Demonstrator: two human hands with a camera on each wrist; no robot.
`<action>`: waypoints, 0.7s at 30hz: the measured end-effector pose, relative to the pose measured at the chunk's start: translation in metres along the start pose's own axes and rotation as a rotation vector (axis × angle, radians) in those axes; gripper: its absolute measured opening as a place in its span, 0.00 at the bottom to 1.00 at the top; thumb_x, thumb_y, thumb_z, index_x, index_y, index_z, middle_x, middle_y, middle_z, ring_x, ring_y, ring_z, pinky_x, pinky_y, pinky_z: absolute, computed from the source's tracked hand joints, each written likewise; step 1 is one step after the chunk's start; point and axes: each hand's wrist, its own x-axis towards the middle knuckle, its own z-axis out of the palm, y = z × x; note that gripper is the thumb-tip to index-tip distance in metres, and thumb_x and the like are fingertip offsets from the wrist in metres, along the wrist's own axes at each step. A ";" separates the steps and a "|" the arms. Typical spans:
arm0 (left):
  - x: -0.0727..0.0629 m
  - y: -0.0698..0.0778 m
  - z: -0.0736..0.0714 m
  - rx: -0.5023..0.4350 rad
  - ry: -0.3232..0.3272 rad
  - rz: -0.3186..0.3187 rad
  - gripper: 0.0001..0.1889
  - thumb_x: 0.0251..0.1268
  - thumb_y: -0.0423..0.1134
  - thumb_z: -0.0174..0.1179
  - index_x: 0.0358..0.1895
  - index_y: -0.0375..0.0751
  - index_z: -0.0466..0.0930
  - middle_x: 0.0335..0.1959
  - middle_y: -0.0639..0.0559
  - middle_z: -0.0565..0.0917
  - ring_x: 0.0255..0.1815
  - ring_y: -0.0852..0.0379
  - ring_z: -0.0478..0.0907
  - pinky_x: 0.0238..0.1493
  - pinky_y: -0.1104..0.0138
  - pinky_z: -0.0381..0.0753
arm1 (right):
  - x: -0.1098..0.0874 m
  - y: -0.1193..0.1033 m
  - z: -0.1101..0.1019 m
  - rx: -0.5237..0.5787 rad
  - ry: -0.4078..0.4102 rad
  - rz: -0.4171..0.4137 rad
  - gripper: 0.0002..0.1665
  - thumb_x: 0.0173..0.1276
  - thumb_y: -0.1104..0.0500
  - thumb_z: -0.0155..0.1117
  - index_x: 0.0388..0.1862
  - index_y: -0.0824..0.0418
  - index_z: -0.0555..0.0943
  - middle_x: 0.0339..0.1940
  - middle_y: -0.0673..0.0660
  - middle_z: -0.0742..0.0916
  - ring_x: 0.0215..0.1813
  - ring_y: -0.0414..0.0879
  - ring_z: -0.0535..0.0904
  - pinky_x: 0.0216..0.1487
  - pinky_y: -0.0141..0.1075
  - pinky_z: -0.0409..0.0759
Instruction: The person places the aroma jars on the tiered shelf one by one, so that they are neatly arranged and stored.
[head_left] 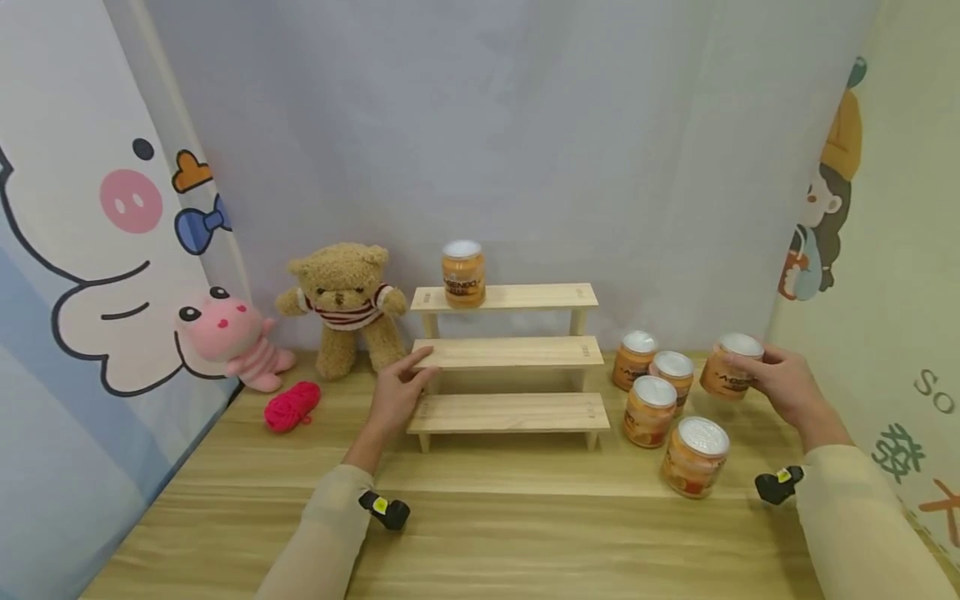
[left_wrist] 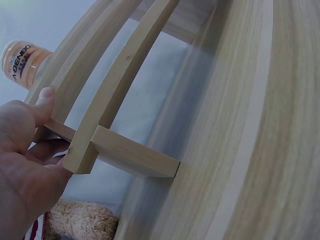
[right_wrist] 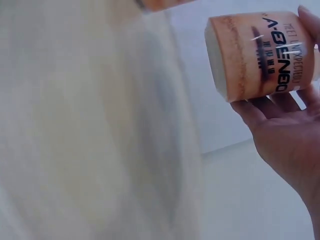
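Observation:
My right hand (head_left: 795,387) holds an orange-labelled can (head_left: 731,367) with a silvery lid, at the far right beside the other cans. The right wrist view shows the fingers and thumb around this can (right_wrist: 262,55), its pale base showing. At the left end of a three-tier wooden shelf (head_left: 506,353), my left hand (head_left: 397,396) grips the middle tier. Seen from the left wrist, the thumb lies on top of the board (left_wrist: 77,80) with the fingers tucked partly out of sight below. One can (head_left: 463,275) stands upright on the top tier, left of its middle.
Several more cans (head_left: 648,412) stand upright on the wooden table (head_left: 525,542), right of the shelf. Left of the shelf are a teddy bear (head_left: 348,304), a pink plush toy (head_left: 232,333) and a ball of red yarn (head_left: 291,406). A grey curtain (head_left: 562,150) hangs behind.

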 end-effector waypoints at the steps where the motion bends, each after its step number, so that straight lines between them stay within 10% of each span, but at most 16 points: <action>1: 0.001 -0.001 0.000 -0.005 -0.001 -0.004 0.22 0.71 0.31 0.62 0.67 0.31 0.75 0.43 0.35 0.86 0.28 0.47 0.74 0.26 0.68 0.71 | 0.000 -0.006 -0.001 0.033 0.014 -0.005 0.14 0.72 0.60 0.67 0.37 0.37 0.86 0.37 0.36 0.86 0.41 0.28 0.80 0.40 0.23 0.78; 10: 0.014 -0.039 0.001 -0.027 0.039 0.017 0.23 0.69 0.38 0.66 0.66 0.41 0.79 0.44 0.34 0.86 0.25 0.58 0.72 0.24 0.70 0.69 | -0.005 -0.058 0.010 0.201 0.030 -0.113 0.12 0.70 0.66 0.66 0.41 0.48 0.89 0.39 0.42 0.87 0.42 0.32 0.81 0.41 0.23 0.79; 21: 0.015 -0.040 0.000 -0.009 0.024 0.012 0.23 0.70 0.39 0.65 0.67 0.42 0.78 0.45 0.35 0.86 0.27 0.56 0.73 0.25 0.69 0.69 | -0.009 -0.099 0.059 0.128 -0.090 -0.194 0.12 0.70 0.67 0.65 0.46 0.54 0.89 0.42 0.46 0.87 0.46 0.39 0.80 0.45 0.28 0.79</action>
